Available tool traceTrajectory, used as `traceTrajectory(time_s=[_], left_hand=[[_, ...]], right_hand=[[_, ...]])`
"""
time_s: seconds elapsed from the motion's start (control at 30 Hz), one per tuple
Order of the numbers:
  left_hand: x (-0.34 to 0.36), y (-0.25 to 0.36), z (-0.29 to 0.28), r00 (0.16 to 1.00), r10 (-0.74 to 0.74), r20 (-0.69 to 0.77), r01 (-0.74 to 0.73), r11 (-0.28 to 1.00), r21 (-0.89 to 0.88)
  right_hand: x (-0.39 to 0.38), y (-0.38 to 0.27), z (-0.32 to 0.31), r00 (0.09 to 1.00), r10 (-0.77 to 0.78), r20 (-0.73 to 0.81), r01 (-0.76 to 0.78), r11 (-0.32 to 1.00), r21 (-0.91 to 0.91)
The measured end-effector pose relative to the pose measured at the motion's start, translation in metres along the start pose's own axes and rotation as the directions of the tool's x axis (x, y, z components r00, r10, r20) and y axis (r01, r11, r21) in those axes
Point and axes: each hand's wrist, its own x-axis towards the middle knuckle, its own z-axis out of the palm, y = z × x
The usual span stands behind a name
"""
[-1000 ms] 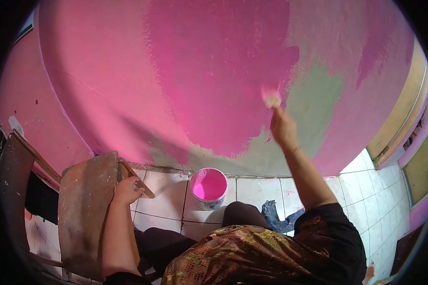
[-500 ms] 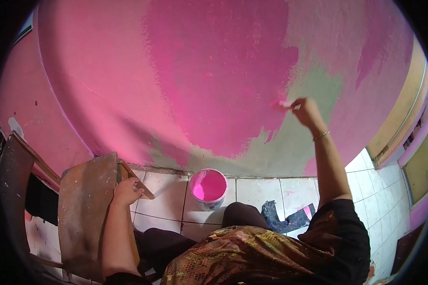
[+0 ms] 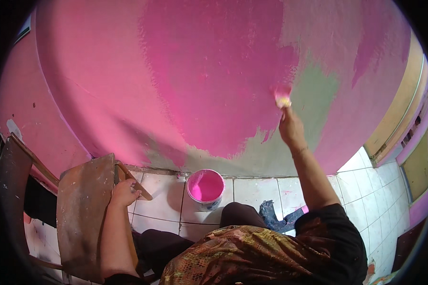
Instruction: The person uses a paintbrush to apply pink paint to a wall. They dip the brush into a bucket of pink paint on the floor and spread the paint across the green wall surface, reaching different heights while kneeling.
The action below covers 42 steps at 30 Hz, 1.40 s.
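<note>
A paintbrush (image 3: 283, 99) with pink bristles is gripped by its handle in my right hand (image 3: 291, 128). Its bristles lie against the wall (image 3: 214, 85), at the right side of a broad patch of darker pink paint. Just right of the brush a grey-green area of the wall shows. My left hand (image 3: 125, 192) rests at the edge of a worn brown wooden chair (image 3: 84, 209), its fingers curled at the edge piece. On the tiles between my arms stands a round white bucket (image 3: 205, 205) with bright pink paint inside.
A dark crumpled cloth or plastic piece (image 3: 276, 219) lies on the white tiled floor (image 3: 157, 204) right of my knee. Another brown wooden chair part (image 3: 14, 171) stands at the far left. A tan door frame (image 3: 399, 114) rises on the right.
My right hand has moved left and a little down, and the brush has turned so its bristles point upward on the wall. The left hand stays at the chair edge.
</note>
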Motion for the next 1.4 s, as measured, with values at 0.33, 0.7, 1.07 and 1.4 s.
traceTrajectory(time_s=[0.33,0.7,1.07,1.4], left_hand=[[0.001,0.005,-0.002,1.000,0.006,0.018,-0.006,1.000,0.028],[-0.001,0.007,-0.005,1.000,0.007,0.010,-0.007,1.000,0.014],[0.000,-0.004,0.004,0.998,0.051,-0.038,-0.050,0.998,0.034],[-0.002,0.003,0.000,1.000,0.020,-0.020,-0.020,1.000,0.005]], right_hand=[[0.046,-0.014,-0.109,0.943,0.176,0.283,-0.326,0.665,0.672],[0.156,-0.026,-0.095,0.949,0.202,0.243,-0.302,0.359,0.883],[0.076,-0.035,-0.117,0.977,0.172,0.128,-0.214,0.827,0.520],[0.222,-0.063,-0.144,0.890,-0.202,-0.409,0.091,0.958,-0.273]])
